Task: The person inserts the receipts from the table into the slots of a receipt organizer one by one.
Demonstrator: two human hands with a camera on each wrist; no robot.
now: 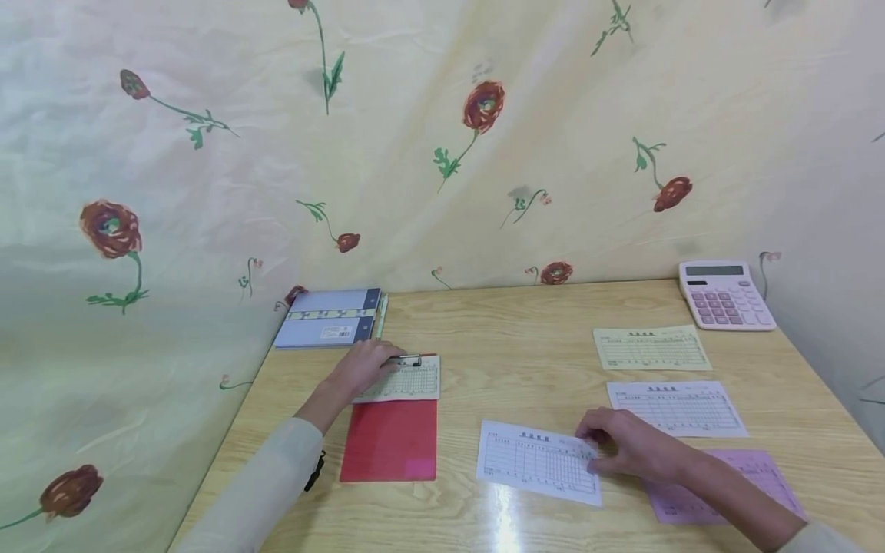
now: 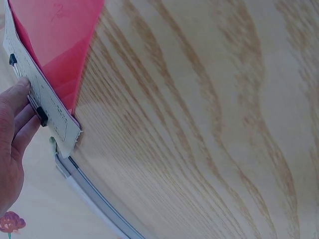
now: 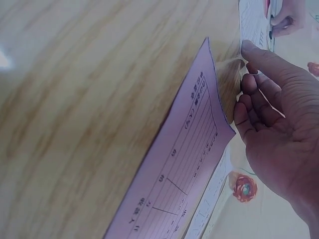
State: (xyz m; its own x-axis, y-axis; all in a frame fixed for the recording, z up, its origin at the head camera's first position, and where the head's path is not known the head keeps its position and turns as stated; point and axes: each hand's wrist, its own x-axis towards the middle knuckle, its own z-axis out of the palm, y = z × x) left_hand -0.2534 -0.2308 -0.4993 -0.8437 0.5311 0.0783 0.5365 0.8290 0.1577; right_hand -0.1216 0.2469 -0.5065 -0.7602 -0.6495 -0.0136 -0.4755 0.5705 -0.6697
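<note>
A red clipboard [image 1: 390, 442] lies at the left of the table with a printed form [image 1: 418, 382] across its upper end. My left hand [image 1: 365, 365] is at the clip; in the left wrist view its thumb and fingers pinch the metal clip [image 2: 42, 117] over the form. To the right of the clipboard is a loose white form [image 1: 535, 465], turned slightly askew. My right hand [image 1: 632, 445] pinches its right edge between thumb and curled fingers. Under the right wrist lies a pink form [image 1: 750, 480], partly hidden by the arm.
A second white form [image 1: 691, 407] and a yellow form [image 1: 650, 349] lie behind the right hand. At the back right is a pink calculator [image 1: 726, 299]. A blue notebook [image 1: 325, 319] and a pen [image 1: 382, 316] lie back left, near flowered cloth [image 1: 415, 153].
</note>
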